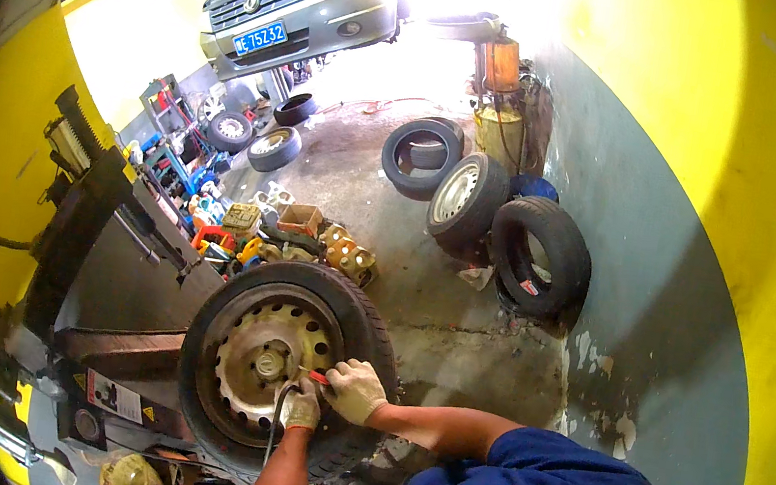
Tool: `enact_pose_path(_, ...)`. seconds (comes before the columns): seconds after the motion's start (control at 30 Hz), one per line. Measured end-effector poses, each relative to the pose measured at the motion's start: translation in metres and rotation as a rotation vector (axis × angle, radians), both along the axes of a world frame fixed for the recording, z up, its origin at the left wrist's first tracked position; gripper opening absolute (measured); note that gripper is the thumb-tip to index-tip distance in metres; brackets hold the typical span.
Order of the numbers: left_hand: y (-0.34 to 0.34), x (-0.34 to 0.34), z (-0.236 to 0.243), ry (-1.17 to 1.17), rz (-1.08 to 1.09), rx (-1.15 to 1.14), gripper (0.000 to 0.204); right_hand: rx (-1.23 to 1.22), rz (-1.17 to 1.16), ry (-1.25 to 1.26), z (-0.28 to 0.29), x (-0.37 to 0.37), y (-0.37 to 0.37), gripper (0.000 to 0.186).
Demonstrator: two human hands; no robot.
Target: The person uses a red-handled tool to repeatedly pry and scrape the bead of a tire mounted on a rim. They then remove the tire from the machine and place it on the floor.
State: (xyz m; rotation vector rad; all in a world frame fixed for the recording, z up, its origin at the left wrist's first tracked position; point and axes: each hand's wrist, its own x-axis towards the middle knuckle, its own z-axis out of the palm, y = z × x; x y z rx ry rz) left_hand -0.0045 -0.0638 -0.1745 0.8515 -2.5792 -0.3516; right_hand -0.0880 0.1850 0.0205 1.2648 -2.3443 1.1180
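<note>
A car wheel (272,365), a tyre on a pale steel rim with a ring of holes, stands tilted in front of me. My right hand (354,392), in a whitish work glove, is closed around a small red-handled tool (319,378); its thin tip points left, over the rim near the hub. Just below it, my gloved left hand (300,406) is closed on a thin grey hose (274,422) that loops over the rim and hangs down. The fingertips of both hands are close together, and what lies between them is too small to make out.
A tyre-changing machine (72,268) with a dark column stands at the left. Loose tyres (541,256) and a wheel (466,199) lean by the right wall. Tools, bottles and a cardboard box (300,219) clutter the floor beyond. A raised silver vehicle (292,6) is at the back.
</note>
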Motion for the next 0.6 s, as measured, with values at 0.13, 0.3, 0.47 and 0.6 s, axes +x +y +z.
enact_pose_path(0.13,0.043,-0.017,0.033,0.020,-0.049,0.069,0.032,0.016,-0.033,0.000,-0.007,-0.008,0.012,0.023)
enact_pose_path(0.3,0.048,-0.001,0.078,-0.130,-0.111,0.076,0.038,-0.008,-0.018,-0.003,-0.006,-0.005,0.005,0.023)
enact_pose_path(0.47,0.046,0.001,0.073,0.016,-0.115,0.033,0.051,0.004,-0.021,0.007,-0.003,-0.003,0.001,0.024)
enact_pose_path(0.6,0.069,-0.008,0.104,-0.055,-0.031,0.039,0.024,0.002,-0.039,0.031,-0.005,-0.006,0.002,0.023)
